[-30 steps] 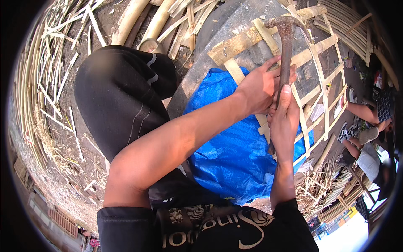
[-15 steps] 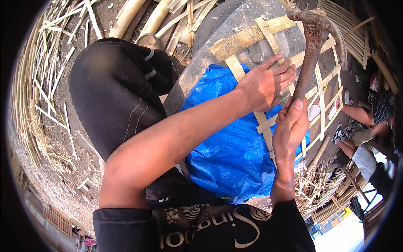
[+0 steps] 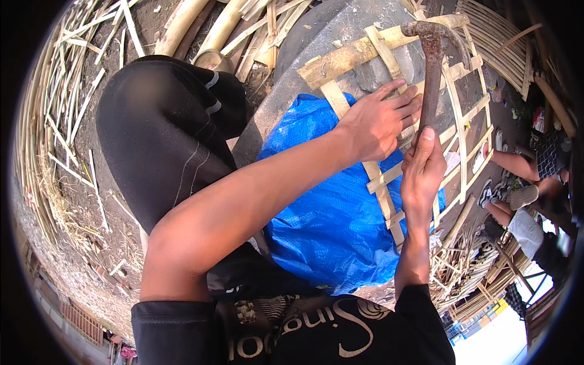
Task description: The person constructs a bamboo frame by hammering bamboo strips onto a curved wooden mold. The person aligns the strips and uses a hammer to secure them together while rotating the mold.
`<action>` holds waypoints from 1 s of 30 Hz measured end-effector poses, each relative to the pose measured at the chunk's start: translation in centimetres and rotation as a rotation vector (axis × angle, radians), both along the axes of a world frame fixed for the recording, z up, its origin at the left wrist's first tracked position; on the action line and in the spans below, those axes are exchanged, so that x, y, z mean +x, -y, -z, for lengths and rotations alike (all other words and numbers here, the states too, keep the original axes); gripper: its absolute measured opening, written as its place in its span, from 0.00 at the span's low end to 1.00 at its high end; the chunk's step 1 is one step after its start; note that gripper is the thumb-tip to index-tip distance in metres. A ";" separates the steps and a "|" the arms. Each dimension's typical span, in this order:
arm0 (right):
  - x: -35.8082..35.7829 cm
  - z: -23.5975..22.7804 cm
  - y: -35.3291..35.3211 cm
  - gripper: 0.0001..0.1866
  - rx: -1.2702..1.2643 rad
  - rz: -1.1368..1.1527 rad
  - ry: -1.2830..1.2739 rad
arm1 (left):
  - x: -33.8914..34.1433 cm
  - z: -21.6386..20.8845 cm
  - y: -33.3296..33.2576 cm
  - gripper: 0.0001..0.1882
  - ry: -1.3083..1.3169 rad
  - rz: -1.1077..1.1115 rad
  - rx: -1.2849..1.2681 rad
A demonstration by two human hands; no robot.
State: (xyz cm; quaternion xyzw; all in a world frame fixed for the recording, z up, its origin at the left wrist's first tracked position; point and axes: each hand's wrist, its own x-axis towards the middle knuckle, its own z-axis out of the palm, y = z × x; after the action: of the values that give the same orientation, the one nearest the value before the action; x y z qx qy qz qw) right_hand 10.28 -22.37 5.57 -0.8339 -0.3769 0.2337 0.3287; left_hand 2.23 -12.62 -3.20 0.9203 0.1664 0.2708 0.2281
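A rusty claw hammer [image 3: 432, 79] stands up from my right hand [image 3: 423, 173], whose fingers and thumb are wrapped round the lower handle. Its head is over the far part of a lattice of flat bamboo strips [image 3: 382, 52]. My left hand [image 3: 377, 125] lies across the lattice, fingers stretched out and resting on the strips; its thumb is hidden. A thicker bamboo piece [image 3: 331, 68] with a bent nail or wire forms the lattice's far left end. Beneath the near part, a blue plastic sheet [image 3: 328, 228] covers my lap.
A large grey stone [image 3: 316, 42] supports the lattice's far side. Bamboo poles [image 3: 188, 21] lie beyond my bent left knee, and loose strips [image 3: 64, 91] cover the ground at left. At right are other people's legs [image 3: 514, 163] and a stack of curved bamboo slats [image 3: 496, 45].
The hammer has shifted left and stands more upright, its head slightly lower in view. My left hand stays on the lattice. The whole view has moved a little.
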 end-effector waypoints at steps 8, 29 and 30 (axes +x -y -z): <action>1.3 1.0 0.8 0.18 -0.076 -0.135 0.223 | -0.3 0.2 -0.2 0.35 -0.019 0.013 0.015; 16.4 -5.8 -2.0 0.18 -0.133 -0.899 0.832 | 2.7 3.3 1.1 0.28 0.486 0.175 -1.081; 17.9 -6.2 -3.0 0.19 -0.125 -0.968 0.853 | 2.7 1.8 1.0 0.27 0.869 0.343 -1.958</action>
State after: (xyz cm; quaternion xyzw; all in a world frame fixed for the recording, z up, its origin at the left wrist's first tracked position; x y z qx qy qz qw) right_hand 28.13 -19.37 11.76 -0.6068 -0.7934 0.0253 -0.0416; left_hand 4.90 -13.62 -5.04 0.1753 0.0843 0.2879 0.9377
